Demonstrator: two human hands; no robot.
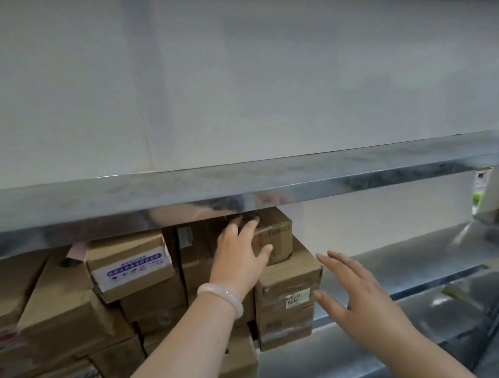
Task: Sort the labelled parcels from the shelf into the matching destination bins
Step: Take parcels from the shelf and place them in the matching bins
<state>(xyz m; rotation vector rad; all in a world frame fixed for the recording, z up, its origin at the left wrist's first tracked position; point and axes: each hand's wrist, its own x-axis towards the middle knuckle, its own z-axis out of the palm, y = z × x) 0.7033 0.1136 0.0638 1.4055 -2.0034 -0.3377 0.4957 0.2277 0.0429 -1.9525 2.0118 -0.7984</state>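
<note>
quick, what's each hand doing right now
Left hand: grips the small top box, fingers over it and thumb on its front.
Right hand: open, fingers spread, holding nothing.

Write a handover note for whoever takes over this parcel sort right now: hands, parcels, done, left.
Left hand: grips the small top box, fingers over its top, thumb on its front.
Right hand: open, fingers spread, beside the 502-labelled box; contact unclear.
Parcels: stacked on the metal shelf; small top box sits on the 502-labelled box, not yet lifted.
Bins: not in view.
Done: cannot tell.
Left: likely pull the box, read its label, bin it, then the remaining stack.
</note>
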